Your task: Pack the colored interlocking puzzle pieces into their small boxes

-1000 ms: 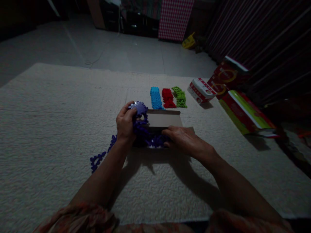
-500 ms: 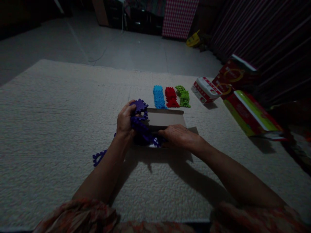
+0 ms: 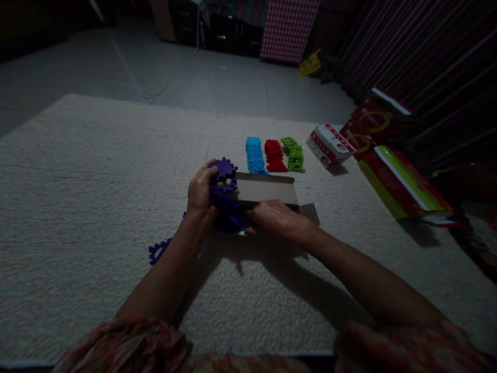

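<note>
Forearms (image 3: 349, 269) slant in from lower left and lower right toward an open cardboard box (image 3: 267, 189) at frame centre. The right hand (image 3: 274, 217), back upward, dips into it, its grip impossible to tell; the left hand (image 3: 199, 192) curls around purple notched pieces (image 3: 224, 170) at the box's left end.

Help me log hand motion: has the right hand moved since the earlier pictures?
Yes. Judged against the red pieces, the right hand has shifted leftward, toward the left hand.
</note>
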A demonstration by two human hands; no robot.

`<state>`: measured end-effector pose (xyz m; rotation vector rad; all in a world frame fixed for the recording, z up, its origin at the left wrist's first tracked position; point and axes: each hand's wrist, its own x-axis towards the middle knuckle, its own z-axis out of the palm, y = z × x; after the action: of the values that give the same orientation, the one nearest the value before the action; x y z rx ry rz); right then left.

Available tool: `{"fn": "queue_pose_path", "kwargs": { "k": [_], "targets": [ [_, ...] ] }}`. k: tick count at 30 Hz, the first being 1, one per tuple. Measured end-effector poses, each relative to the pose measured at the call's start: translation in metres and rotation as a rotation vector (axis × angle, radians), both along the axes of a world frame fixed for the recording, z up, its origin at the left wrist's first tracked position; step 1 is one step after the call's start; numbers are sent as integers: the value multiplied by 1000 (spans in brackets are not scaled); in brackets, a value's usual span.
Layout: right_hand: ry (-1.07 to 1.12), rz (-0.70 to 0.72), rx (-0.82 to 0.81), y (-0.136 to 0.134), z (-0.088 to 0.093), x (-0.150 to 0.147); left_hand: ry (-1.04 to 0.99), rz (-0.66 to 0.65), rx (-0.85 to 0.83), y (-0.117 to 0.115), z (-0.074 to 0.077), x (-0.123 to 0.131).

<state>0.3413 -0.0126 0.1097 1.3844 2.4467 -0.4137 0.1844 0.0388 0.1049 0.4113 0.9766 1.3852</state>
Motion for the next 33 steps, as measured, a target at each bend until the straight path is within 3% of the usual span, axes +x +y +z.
{"fn": "queue_pose_path", "kwargs": {
  "k": [8, 18, 33],
  "targets": [
    [-46, -34, 33, 4, -3, -14, 6, -9, 19, 3, -6, -2],
    [-42, -14, -75, 6, 6, -14, 1, 3, 17, 4, -6, -1],
    [82, -27, 88, 0, -15, -7, -24, -7, 1, 5, -5, -2]
  ]
}}
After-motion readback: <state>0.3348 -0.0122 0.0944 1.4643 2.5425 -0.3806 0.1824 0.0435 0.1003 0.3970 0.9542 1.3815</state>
